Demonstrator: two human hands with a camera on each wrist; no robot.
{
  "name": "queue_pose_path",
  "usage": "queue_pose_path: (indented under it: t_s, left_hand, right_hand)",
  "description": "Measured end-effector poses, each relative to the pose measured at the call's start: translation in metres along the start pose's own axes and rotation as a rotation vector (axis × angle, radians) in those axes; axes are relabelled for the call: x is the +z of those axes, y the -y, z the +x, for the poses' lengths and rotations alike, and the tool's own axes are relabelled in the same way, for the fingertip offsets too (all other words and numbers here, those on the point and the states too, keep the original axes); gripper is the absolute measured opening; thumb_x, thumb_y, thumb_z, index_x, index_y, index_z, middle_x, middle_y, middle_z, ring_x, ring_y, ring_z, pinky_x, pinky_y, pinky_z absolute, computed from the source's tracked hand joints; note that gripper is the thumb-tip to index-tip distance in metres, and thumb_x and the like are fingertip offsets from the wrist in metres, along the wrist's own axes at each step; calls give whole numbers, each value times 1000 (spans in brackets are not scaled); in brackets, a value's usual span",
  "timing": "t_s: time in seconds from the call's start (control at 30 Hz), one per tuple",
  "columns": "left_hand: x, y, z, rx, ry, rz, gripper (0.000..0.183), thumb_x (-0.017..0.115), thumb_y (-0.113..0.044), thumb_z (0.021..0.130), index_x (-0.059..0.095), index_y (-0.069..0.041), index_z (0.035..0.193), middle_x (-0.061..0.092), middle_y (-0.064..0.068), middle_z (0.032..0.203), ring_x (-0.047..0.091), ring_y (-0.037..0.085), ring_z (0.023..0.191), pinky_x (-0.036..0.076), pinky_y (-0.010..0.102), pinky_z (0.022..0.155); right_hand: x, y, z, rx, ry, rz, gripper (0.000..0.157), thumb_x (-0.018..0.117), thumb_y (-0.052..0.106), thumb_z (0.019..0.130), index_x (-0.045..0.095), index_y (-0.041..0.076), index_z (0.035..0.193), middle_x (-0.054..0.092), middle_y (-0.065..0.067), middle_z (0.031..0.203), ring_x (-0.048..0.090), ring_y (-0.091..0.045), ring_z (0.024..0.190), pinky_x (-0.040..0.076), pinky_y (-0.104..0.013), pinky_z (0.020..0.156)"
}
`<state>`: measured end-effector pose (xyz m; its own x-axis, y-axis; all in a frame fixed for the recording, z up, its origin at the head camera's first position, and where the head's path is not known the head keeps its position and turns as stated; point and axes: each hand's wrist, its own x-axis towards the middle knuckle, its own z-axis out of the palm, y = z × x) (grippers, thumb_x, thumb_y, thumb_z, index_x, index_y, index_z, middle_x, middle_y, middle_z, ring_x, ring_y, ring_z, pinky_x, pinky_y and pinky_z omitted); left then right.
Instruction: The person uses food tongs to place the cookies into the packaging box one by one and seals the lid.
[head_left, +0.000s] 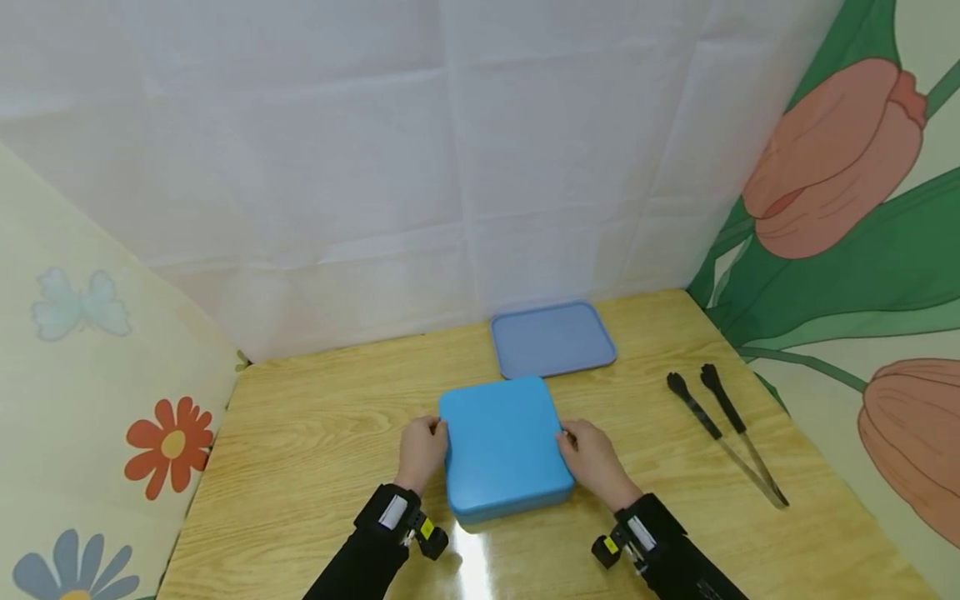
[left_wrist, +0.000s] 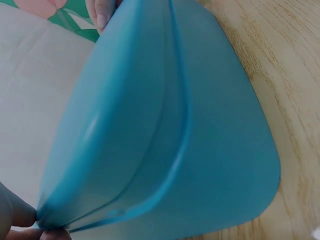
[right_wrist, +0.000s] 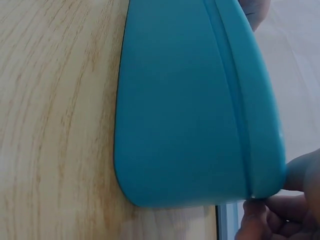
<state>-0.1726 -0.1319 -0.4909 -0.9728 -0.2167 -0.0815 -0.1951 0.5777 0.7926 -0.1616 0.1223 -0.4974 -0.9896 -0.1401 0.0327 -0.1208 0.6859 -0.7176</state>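
Observation:
A blue square box (head_left: 506,446) with rounded corners and a lid stands on the wooden table. My left hand (head_left: 422,454) pinches the lid's edge on the left side; in the left wrist view its thumb and fingers (left_wrist: 54,234) meet at the rim of the lid (left_wrist: 100,135). On the opposite side, my right hand (head_left: 596,462) pinches the rim between thumb and curled fingers (right_wrist: 255,220). Below the lid, the box's smooth side wall (right_wrist: 172,110) reaches down to the tabletop. What is inside the box is hidden.
Behind the box lies a flat blue-violet tray (head_left: 555,340). Tongs (head_left: 738,437) with black tips and metal arms lie spread on the right. A white cloth (head_left: 337,167) hangs at the table's back edge, with flower-patterned panels (head_left: 840,308) at the sides.

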Motion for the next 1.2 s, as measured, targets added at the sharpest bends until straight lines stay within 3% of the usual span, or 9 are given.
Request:
queue_pose_path:
  t_s: [0.47,0.77,1.0,1.1,1.2]
  left_hand:
    - [4,0,-2,-31,-38,-63,29,49,-11,93,61,9,108,60,14,84,53,20,69,45,27,54]
    - [8,4,-2,-22,-59,-52,27,47,-10,93,58,11,108,60,16,88,53,23,73,47,32,60]
    - [9,7,-3,27,-76,-58,31,44,-9,94,53,13,115,58,17,87,51,22,69,44,31,56]
    - [7,7,-4,62,-87,-16,34,41,-9,95,49,13,119,57,21,96,55,28,79,49,38,64]
    - [2,8,-2,172,-114,92,35,40,-8,95,47,11,123,54,25,109,55,35,97,48,46,78]
  right_hand:
    - [3,-6,0,6,9,29,31,52,11,91,58,-9,115,50,-4,76,45,-15,67,40,-27,57]
    - [4,-5,1,-1,12,46,30,52,11,92,58,-8,114,49,-4,77,45,-16,69,40,-27,58]
    - [5,-8,-1,14,18,80,32,50,11,93,56,-9,117,53,-6,83,47,-17,74,42,-29,62]
    - [4,-9,0,13,5,57,34,50,13,93,55,-9,118,52,-5,83,47,-16,73,42,-28,61]
    - [-1,-8,6,-31,-29,-3,34,51,14,92,55,-6,119,50,-3,81,45,-13,68,41,-25,57]
